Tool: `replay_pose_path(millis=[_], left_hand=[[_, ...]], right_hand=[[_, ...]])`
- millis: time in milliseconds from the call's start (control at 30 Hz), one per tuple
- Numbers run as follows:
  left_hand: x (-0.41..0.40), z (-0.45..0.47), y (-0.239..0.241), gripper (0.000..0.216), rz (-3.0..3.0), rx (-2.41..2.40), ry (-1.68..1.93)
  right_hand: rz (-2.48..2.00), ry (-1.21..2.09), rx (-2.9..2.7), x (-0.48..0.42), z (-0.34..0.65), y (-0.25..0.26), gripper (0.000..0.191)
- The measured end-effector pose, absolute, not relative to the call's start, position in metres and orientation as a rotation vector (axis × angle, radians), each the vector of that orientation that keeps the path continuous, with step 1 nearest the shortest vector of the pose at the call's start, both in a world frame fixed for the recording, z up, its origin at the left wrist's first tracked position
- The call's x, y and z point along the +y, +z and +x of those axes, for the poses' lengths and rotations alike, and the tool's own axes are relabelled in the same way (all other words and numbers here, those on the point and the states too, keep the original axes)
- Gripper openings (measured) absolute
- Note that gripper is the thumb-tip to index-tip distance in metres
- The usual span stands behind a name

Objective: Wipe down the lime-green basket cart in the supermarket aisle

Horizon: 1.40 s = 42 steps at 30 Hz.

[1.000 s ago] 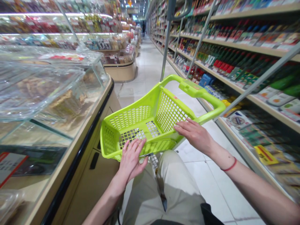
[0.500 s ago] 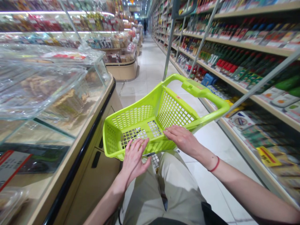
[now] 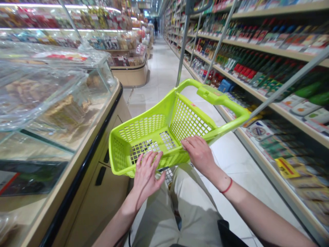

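Note:
A lime-green plastic shopping basket [image 3: 154, 127] with a long handle [image 3: 218, 99] is tipped up in front of me, propped against my raised knee in beige trousers [image 3: 185, 206]. My left hand [image 3: 147, 173] lies flat on the basket's near rim, fingers stretched out. My right hand [image 3: 199, 152] rests on the rim's right side near the base of the handle, fingers extended and pressed against the plastic. The basket holds nothing. A red band circles my right wrist.
A glass display counter [image 3: 51, 99] with baked goods and a wooden base runs along the left. Stocked shelves [image 3: 257, 61] with metal ladder rails line the right. A tiled aisle [image 3: 164, 68] stretches ahead, with a person far down it.
My right hand has slid left along the rim, away from the handle and closer to my left hand. The basket has shifted slightly left. My left hand has barely moved.

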<state>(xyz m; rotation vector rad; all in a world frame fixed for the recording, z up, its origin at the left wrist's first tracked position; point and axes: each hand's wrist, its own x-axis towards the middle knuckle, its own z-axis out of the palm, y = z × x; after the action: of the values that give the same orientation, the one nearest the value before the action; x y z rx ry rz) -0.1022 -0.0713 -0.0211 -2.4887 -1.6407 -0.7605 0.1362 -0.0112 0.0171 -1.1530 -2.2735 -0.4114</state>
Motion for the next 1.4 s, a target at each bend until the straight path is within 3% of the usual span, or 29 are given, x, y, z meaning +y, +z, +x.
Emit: replay_pose_path(millis=[200,500,800,1167,1400], left_hand=[[-0.072,-0.1,-0.021,0.063,-2.476,-1.634,-0.766],[-0.072,-0.102,-0.023,0.062,-2.482,-1.637,-0.776],[-0.075,-0.099,-0.019,0.066,-2.518,-1.752,-0.751],[-0.079,-0.1,-0.019,0.071,-2.571,-1.807,-0.848],[-0.08,-0.099,-0.021,0.069,-2.546,-1.862,-0.888]], right_hand=[[-1.119,-0.297,-2.365,-0.023,0.095,0.005,0.022],[-1.185,-0.489,-2.234,-0.01,0.157,0.012,0.027],[-1.105,-0.372,-2.265,-0.02,0.097,0.001,0.023],[-1.094,-0.681,-2.29,-0.004,0.167,0.025,0.018],[-1.034,-0.647,-2.27,-0.001,0.151,0.008,0.016]])
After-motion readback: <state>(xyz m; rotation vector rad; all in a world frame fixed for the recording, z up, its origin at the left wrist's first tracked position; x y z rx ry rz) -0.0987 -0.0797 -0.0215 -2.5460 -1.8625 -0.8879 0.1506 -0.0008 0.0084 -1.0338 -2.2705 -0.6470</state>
